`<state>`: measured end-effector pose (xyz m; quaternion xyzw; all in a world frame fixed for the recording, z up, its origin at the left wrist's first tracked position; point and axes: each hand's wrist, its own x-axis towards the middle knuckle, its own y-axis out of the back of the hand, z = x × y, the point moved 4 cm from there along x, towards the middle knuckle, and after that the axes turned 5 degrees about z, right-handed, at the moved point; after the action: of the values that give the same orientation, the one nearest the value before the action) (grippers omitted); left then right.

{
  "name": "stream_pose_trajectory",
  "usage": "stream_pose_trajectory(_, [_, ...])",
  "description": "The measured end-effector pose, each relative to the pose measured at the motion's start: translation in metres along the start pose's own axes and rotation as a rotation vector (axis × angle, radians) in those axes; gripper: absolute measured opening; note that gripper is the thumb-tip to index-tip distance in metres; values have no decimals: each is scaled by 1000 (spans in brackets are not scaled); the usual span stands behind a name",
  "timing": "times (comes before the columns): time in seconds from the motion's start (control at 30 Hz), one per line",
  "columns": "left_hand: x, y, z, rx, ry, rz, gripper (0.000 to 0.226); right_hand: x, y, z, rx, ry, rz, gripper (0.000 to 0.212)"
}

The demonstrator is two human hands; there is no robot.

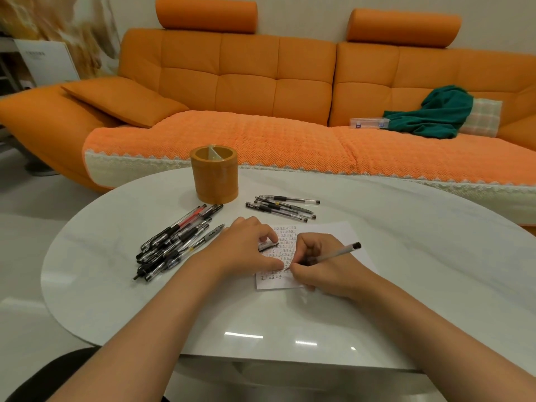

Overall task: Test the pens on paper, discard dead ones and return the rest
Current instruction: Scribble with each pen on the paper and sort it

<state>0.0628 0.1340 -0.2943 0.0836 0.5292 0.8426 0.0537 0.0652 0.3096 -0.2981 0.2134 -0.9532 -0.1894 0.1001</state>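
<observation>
My right hand (322, 265) grips a clear pen (336, 253) with its tip down on the white paper (333, 232), which is covered in rows of small written marks. My left hand (246, 248) rests on the left side of the sheet and holds a small dark pen cap (268, 246) between its fingers. A large heap of pens (177, 240) lies to the left of the paper. A smaller group of several clear pens (282, 207) lies just beyond it. An orange round pen holder (214, 177) stands upright at the table's far edge.
The white oval table (406, 271) stands in front of an orange sofa (261, 91). On the sofa seat lie a green cloth (435, 114) and a clear plastic box (368, 122). A dark seat edge (52, 372) shows at the lower left.
</observation>
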Motion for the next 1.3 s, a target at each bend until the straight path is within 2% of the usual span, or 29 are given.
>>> stream_pose_trajectory(0.37, [2,-1,-2,8,-1,-13,57,3,-3,7,-76,-2,9,15])
stream_pose_trajectory(1.3, [5,-1,-1,43,27,-53,62,-2,-4,1,-90,-5,-15,18])
